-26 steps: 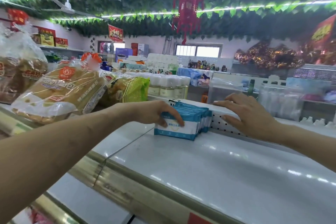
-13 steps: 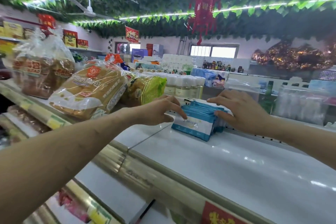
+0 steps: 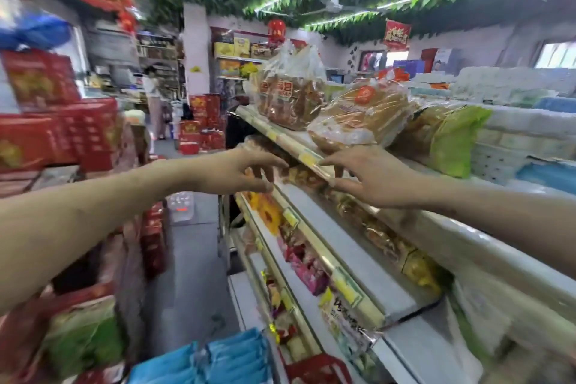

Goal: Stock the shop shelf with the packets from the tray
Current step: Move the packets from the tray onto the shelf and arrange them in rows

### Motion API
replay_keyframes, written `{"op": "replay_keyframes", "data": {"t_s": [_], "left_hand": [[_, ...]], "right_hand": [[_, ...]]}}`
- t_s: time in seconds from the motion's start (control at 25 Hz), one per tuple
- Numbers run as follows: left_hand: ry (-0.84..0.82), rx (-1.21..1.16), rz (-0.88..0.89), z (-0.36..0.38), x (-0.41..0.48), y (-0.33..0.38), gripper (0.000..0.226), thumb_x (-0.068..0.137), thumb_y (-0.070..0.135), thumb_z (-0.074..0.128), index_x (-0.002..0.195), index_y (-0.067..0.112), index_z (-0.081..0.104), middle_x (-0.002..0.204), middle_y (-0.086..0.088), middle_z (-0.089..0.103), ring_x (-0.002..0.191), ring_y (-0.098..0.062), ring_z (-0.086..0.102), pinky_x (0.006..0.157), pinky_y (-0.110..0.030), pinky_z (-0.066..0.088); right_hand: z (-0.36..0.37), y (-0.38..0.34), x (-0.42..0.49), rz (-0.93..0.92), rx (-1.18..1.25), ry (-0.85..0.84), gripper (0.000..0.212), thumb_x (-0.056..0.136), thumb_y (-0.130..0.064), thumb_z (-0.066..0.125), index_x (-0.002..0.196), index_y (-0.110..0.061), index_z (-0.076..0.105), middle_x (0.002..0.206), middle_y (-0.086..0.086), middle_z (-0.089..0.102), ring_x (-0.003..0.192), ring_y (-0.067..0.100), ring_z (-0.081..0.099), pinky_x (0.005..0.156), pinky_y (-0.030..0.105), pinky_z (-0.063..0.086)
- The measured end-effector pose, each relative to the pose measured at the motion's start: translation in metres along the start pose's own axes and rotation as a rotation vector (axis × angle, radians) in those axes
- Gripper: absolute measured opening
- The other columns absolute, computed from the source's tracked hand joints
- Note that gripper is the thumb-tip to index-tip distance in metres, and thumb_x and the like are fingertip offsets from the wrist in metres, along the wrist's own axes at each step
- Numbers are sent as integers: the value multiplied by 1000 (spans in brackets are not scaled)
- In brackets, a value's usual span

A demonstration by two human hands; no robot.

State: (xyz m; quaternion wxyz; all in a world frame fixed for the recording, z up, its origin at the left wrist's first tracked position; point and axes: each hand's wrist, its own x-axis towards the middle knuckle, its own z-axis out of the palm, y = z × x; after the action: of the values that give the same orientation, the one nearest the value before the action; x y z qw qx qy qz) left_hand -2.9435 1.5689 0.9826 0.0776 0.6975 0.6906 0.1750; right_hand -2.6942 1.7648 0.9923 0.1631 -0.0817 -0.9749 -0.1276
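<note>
Blue packets [image 3: 215, 358] lie stacked at the bottom of the view, with a red tray rim [image 3: 318, 368] beside them. My left hand [image 3: 237, 170] hangs in the air in front of the shelf edge, fingers loosely spread, holding nothing. My right hand [image 3: 367, 178] is also empty, fingers spread, just off the front edge of the top shelf [image 3: 299, 150]. The blue packets I set on the shelf top are out of view to the right.
Bagged bread loaves [image 3: 361, 115] and a green bag [image 3: 455, 140] sit on the top shelf. Lower shelves [image 3: 327, 259] hold snack packs. Red gift boxes [image 3: 46, 134] are stacked on the left across the aisle floor [image 3: 187, 274]. A person stands far down the aisle.
Both hands have let go of the blue packets on the shelf top and drawn back. My head has swung left and down, bringing the aisle and the tray's packets into view.
</note>
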Motion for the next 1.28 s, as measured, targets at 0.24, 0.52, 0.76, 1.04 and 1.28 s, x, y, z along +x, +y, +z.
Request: {"op": "replay_keyframes", "data": {"t_s": [0.24, 0.52, 0.76, 1.04, 1.28], "left_hand": [[-75, -58, -345, 95, -159, -77, 64, 96, 41, 71, 153, 34, 43, 124, 14, 62, 106, -4, 63, 98, -30, 51], [-311, -74, -444, 256, -276, -102, 55, 99, 42, 65, 149, 28, 50, 140, 6, 50, 133, -17, 48, 112, -25, 35], [-436, 139, -419, 311, -281, -110, 47, 97, 46, 61, 143, 39, 54, 165, -4, 21, 151, -30, 20, 121, -47, 25], [-366, 149, -453, 325, -266, -111, 36, 93, 49, 61, 128, 54, 55, 148, 0, 30, 140, -28, 27, 114, -51, 29], [-312, 29, -405, 324, -263, -99, 34, 94, 13, 64, 116, 39, 67, 127, 3, 34, 102, -14, 51, 99, -36, 47]], "right_hand": [[123, -137, 33, -147, 240, -284, 47, 101, -45, 55, 144, -25, 51, 133, 3, 60, 118, 26, 59, 97, 40, 46], [266, -209, -50, -221, 417, -850, 39, 101, -38, 60, 139, -29, 58, 132, -1, 52, 120, 20, 53, 98, 35, 42], [296, -215, -91, -105, 458, -676, 22, 92, -31, 67, 112, -41, 69, 125, -11, 43, 117, 11, 43, 96, 32, 35], [304, -217, -106, -109, 523, -725, 21, 90, -30, 72, 106, -43, 70, 115, -12, 43, 115, 9, 40, 98, 31, 37], [299, -229, -111, -234, 427, -738, 34, 98, -33, 65, 131, -43, 61, 132, -13, 53, 120, 12, 52, 103, 40, 47]]}}
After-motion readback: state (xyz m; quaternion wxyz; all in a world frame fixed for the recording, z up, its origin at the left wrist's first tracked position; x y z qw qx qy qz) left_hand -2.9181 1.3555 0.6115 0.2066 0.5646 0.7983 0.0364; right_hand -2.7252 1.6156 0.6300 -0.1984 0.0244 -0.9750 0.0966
